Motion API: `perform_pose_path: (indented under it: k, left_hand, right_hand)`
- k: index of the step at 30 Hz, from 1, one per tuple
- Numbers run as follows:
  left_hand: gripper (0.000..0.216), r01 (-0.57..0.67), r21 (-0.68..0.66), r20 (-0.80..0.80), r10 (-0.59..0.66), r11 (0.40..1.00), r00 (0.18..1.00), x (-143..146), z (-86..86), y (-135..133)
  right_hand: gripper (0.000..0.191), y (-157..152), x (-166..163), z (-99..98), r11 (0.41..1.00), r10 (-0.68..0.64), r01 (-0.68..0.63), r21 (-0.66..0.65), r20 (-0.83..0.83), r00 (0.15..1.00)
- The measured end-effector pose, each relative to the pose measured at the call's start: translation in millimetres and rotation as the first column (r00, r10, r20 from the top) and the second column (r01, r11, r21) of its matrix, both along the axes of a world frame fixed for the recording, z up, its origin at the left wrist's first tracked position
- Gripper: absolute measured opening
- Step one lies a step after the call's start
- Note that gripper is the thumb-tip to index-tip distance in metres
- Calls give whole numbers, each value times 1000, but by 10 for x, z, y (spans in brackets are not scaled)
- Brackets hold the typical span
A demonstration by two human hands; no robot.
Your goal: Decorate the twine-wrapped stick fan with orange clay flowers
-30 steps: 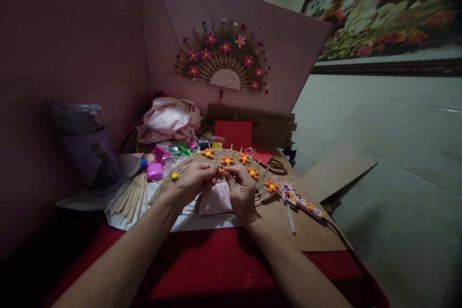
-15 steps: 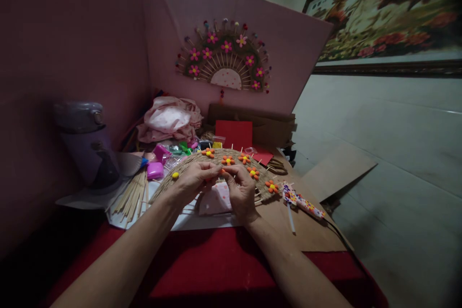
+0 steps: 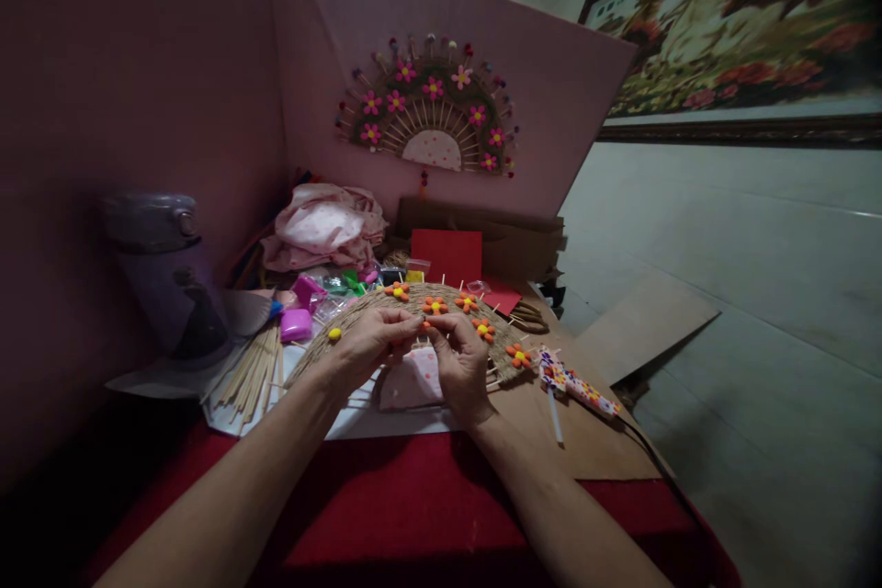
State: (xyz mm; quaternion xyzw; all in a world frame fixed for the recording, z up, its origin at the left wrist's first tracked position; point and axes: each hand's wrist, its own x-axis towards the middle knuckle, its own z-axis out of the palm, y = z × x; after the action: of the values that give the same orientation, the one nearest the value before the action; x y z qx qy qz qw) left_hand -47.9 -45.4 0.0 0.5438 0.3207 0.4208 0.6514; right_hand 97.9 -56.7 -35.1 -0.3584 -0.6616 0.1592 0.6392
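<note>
A small piece of orange clay [image 3: 425, 325] is pinched between the fingertips of my left hand [image 3: 378, 340] and my right hand [image 3: 458, 358]. Both hands are closed, held just above a twine-wrapped craft fan [image 3: 365, 310] with stick ribs. Along its arc sit several orange clay flowers [image 3: 435, 305] with yellow centres. A lone yellow clay dot [image 3: 334, 334] lies on its left part. The fan's spotted fabric base [image 3: 410, 381] shows between my wrists, partly covered by my hands.
Wooden sticks [image 3: 249, 377] and a purple tumbler [image 3: 169, 285] stand left, near pink clay [image 3: 296, 325]. At right, a flower-patterned glue gun [image 3: 575, 389] lies on cardboard [image 3: 551, 455], its cord trailing off. Behind are bunched fabric [image 3: 323, 225], red paper [image 3: 447, 253] and a finished fan [image 3: 433, 106].
My fingertips have shifted very slightly around the orange clay. Everything else stays where it was.
</note>
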Motion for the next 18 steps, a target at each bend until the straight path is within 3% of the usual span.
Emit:
perform_pose_path:
  k: [18]
  left_hand:
    - [33,-101,15,42,101,995,994,20,7,16]
  right_hand:
    - [17,-16,3,8,998,-40,36,56,57,998]
